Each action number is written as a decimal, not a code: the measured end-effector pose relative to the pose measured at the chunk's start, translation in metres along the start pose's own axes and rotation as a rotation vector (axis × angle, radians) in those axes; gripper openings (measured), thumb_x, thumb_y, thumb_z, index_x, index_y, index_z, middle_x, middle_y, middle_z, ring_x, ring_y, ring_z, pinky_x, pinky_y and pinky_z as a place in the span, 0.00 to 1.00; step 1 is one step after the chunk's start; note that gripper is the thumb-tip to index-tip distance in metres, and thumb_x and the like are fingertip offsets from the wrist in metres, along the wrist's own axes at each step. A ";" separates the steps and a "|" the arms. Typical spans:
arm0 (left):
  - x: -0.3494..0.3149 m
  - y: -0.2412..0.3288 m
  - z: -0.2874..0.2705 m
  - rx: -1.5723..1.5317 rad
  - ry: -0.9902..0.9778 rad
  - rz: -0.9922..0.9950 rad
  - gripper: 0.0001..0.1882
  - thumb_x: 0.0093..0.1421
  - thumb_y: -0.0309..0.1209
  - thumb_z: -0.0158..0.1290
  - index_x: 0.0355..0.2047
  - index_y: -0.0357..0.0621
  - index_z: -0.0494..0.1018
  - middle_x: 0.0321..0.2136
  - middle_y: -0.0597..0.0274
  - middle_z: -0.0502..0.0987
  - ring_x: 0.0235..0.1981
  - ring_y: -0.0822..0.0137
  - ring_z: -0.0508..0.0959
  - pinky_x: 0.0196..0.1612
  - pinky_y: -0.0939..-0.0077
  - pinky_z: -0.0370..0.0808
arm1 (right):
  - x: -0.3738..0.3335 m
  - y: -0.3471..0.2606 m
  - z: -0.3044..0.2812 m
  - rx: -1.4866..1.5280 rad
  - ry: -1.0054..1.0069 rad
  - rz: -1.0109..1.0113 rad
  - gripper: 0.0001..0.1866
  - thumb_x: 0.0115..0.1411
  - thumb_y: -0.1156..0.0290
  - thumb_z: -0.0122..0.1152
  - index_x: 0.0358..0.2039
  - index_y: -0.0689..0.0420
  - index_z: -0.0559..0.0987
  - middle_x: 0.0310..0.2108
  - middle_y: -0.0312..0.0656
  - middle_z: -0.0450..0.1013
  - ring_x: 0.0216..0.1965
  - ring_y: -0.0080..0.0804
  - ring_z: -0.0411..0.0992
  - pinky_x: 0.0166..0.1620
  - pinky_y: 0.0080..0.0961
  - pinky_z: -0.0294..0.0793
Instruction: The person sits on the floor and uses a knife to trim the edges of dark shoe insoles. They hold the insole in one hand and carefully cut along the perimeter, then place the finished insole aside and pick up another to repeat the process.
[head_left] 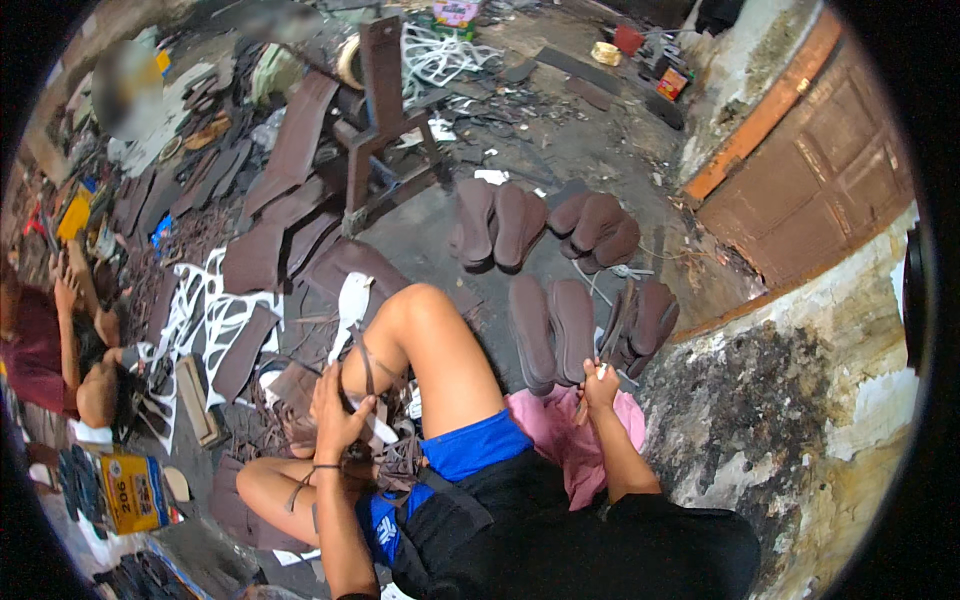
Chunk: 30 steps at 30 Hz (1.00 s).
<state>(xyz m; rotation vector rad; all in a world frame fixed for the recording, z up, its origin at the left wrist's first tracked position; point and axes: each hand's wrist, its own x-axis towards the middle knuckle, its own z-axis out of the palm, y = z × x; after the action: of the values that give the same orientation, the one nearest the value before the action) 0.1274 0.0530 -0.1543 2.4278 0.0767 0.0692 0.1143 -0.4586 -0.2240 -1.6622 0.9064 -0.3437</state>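
Note:
My left hand [342,412] is beside my bent knee, its fingers curled and the thumb set apart. A thin brown strip [364,362] runs down to the thumb and seems to be in its grip. Above that hand lies a white sole-shaped piece [352,300]. Over at the right, my right hand [600,387] is closed, with a small pale bit showing at the fingers; what it holds cannot be made out. It is close to the near bundles of brown shoe soles [572,330] and above a pink cloth [580,440].
More brown soles [497,225] stand farther off. A dark metal stand [380,130] rises behind brown sheets [290,150]. White cut-out scraps [215,310] litter the left floor. Another person [45,340] sits at the far left. A stained wall [760,430] and brown door [815,180] bound the right.

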 end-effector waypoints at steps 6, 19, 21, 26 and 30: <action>-0.001 0.015 0.004 0.091 -0.008 -0.043 0.44 0.59 0.52 0.58 0.70 0.53 0.55 0.67 0.48 0.59 0.68 0.36 0.55 0.67 0.31 0.45 | -0.001 0.004 0.015 -0.467 0.063 -0.310 0.23 0.61 0.54 0.63 0.36 0.66 0.78 0.32 0.56 0.75 0.36 0.57 0.74 0.43 0.46 0.73; 0.047 -0.026 -0.078 0.024 0.327 0.080 0.33 0.56 0.31 0.60 0.63 0.43 0.66 0.56 0.42 0.69 0.57 0.43 0.70 0.61 0.57 0.68 | -0.104 -0.178 0.115 0.070 -0.435 -0.199 0.16 0.69 0.61 0.58 0.49 0.59 0.75 0.26 0.32 0.70 0.16 0.16 0.63 0.16 0.17 0.65; 0.052 -0.027 -0.070 -0.049 0.268 -0.014 0.43 0.54 0.37 0.62 0.69 0.46 0.57 0.64 0.40 0.62 0.65 0.41 0.63 0.67 0.57 0.60 | -0.120 -0.189 0.127 0.104 -0.509 -0.179 0.17 0.69 0.61 0.58 0.50 0.60 0.74 0.28 0.33 0.70 0.16 0.16 0.64 0.16 0.17 0.66; 0.048 -0.079 -0.060 -0.257 0.292 -0.091 0.29 0.59 0.37 0.58 0.60 0.41 0.70 0.62 0.42 0.67 0.68 0.45 0.61 0.69 0.56 0.58 | -0.166 -0.210 0.149 0.234 -0.726 -0.109 0.17 0.71 0.63 0.54 0.54 0.58 0.68 0.26 0.33 0.67 0.16 0.17 0.63 0.16 0.20 0.67; 0.052 -0.116 -0.077 -0.201 0.696 -0.142 0.18 0.62 0.31 0.56 0.51 0.39 0.74 0.52 0.41 0.74 0.57 0.45 0.72 0.60 0.59 0.69 | -0.192 -0.212 0.160 0.319 -0.853 -0.020 0.13 0.72 0.57 0.49 0.46 0.52 0.66 0.24 0.33 0.64 0.16 0.19 0.64 0.16 0.20 0.68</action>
<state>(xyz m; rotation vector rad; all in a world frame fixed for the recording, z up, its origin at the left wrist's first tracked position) 0.1697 0.1943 -0.1701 2.0867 0.5259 0.8119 0.1723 -0.1999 -0.0320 -1.3231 0.1775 0.2058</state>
